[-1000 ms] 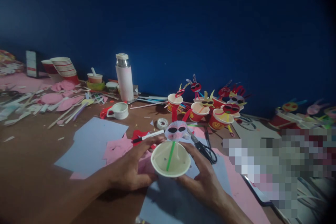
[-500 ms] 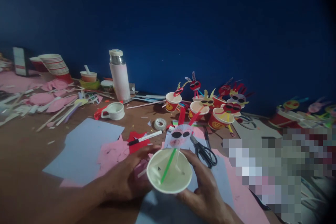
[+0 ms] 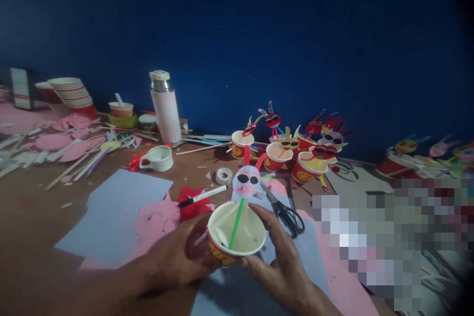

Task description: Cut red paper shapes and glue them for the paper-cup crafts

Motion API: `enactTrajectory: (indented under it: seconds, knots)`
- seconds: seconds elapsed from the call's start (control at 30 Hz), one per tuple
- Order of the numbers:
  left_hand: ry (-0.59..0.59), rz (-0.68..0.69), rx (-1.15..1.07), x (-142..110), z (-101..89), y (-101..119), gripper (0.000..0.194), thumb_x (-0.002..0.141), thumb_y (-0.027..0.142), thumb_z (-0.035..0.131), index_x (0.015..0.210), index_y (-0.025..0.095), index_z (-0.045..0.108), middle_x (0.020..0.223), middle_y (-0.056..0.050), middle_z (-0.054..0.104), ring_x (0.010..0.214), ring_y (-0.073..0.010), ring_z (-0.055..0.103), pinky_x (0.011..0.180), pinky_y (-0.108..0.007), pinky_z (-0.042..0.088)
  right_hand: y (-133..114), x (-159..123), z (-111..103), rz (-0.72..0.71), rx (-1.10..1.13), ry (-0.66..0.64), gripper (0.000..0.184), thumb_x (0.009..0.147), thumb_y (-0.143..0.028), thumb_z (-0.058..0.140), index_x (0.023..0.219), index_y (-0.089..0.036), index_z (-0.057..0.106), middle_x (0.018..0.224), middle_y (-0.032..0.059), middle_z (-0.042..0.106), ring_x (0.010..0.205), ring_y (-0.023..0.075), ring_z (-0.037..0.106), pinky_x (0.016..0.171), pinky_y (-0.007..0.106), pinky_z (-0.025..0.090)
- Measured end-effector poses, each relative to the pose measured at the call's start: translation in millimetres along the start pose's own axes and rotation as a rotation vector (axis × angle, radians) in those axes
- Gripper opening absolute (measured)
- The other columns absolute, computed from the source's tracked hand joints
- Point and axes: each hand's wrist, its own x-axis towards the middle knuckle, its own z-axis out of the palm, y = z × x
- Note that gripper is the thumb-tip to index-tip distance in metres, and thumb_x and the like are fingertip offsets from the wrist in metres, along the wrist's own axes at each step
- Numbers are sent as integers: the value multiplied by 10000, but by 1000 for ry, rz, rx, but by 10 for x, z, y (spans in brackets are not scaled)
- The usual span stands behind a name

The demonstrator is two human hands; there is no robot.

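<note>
Between my two hands is a red paper cup point(image 3: 255, 222) with a white inside, its mouth tipped toward me. My left hand point(image 3: 185, 249) grips its left side and my right hand point(image 3: 276, 247) wraps the right side, thumb at the front. A green straw point(image 3: 237, 224) slants inside the cup. Above the far rim stands a paper face point(image 3: 248, 182) with black eyes, pink scribbles and red strips on top. Black-handled scissors point(image 3: 291, 219) lie just beyond my right hand. A marker point(image 3: 203, 196) rests on red paper past my left hand.
Several decorated cups point(image 3: 278, 158) stand at the back right. A white thermos point(image 3: 165, 113), a mug point(image 3: 158, 159) and a tape roll point(image 3: 224, 176) are further back. Bluish paper point(image 3: 114, 217) and pink sheets cover parts of the table. Stacked cups point(image 3: 74, 96) lean at the far left.
The cup has tilted, so more of its red front shows and the paper face stands higher and clearer. Both hands keep their hold. The whole view has shifted slightly.
</note>
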Motion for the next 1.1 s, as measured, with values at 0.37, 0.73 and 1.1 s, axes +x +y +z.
enactTrajectory:
  seconds: [0.37,0.73,1.1]
  knots:
    - [15,-159,-18,12,-18,118,615,685,310,660,1272,239,488,1237,-73,586,1095,-311,553,907,-408,459,136,-48,15,92,70,-37,675,771,-551,595,1325,-266,333,1282,85,523,1159,260,513,964,339,420]
    - [104,-145,-123,39,-24,40,551,698,347,652,1207,167,545,1123,-95,654,987,-293,605,840,-387,485,160,4,7,86,134,-28,617,793,-542,567,1319,-304,349,1199,35,572,1033,227,557,869,302,449]
    - [13,-5,-239,64,49,-12,659,714,244,715,1306,271,427,1330,-61,502,1153,-242,514,962,-379,421,137,16,95,155,158,-3,723,703,-559,658,1291,-243,380,1277,66,550,1160,239,523,943,285,439]
